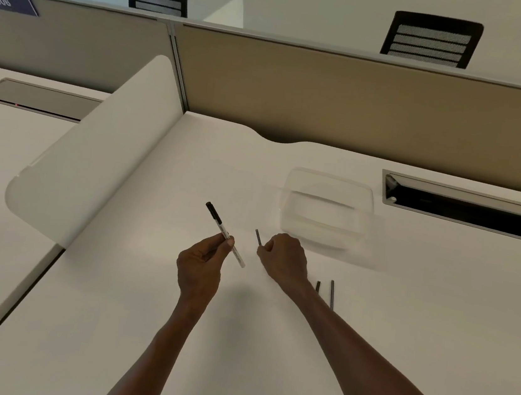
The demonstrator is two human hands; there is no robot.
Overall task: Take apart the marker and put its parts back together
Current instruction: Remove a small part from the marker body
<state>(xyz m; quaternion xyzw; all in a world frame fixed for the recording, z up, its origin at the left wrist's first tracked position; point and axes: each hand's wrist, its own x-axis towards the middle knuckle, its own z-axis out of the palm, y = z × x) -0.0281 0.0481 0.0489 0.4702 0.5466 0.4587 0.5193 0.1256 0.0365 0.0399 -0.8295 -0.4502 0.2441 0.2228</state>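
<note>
My left hand [201, 264] grips a slim white marker barrel [238, 257] with a black cap end [213, 211] that points up and away. The barrel's open lower end faces my right hand [284, 259]. That hand is closed on a thin dark rod [258, 237], an inner part of the marker, whose upper end sticks out above the fingers. The two hands are a short gap apart above the white desk [142, 297]. Two more thin dark sticks [331, 293] lie on the desk just right of my right wrist, one partly hidden by the forearm.
A clear plastic tray [326, 208] sits on the desk behind my right hand. A white curved divider [93, 160] stands at the left. A cable slot [471, 210] opens at the back right. Beige partition walls [362, 104] close the desk's far side.
</note>
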